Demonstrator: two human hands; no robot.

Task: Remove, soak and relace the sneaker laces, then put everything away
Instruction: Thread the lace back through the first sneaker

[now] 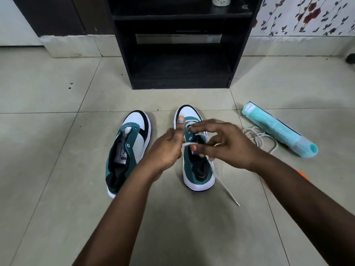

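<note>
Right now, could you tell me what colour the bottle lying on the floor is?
Light teal, seen in the head view: the bottle.

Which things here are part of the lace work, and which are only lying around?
Job: right sneaker, its lace, left sneaker, loose lace, left hand, right hand.
Lying about: teal bottle, black shelf unit.

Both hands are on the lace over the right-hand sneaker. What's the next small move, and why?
Probably draw the lace on through the eyelet. The left hand and right hand pinch it above the right sneaker, and a long free end trails on the floor. Whether it is going in or out is unclear.
</note>
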